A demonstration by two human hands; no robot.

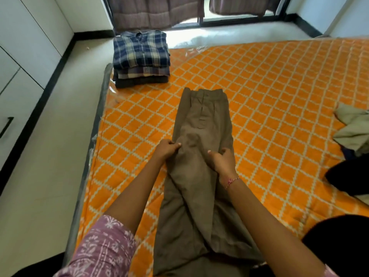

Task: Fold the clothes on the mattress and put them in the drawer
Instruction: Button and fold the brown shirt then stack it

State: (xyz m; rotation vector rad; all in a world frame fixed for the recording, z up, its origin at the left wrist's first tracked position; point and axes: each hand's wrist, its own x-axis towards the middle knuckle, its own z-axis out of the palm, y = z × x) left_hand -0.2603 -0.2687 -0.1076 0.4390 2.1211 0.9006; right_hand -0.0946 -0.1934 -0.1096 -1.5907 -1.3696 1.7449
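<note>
Trousers (pixel 201 160) of plain olive-brown cloth lie lengthwise on the orange diamond-patterned mattress (pixel 279 92), legs laid together, waistband at the far end towards the window and the legs running back to the person. The left hand (pixel 166 147) pinches the cloth at its left edge and the right hand (pixel 222 159) grips the right edge, seemingly around the thigh. A stack of folded shirts (pixel 140 58) sits at the mattress's far left corner.

one trousers (pixel 201 148), four folded shirts (pixel 140 56)
</note>
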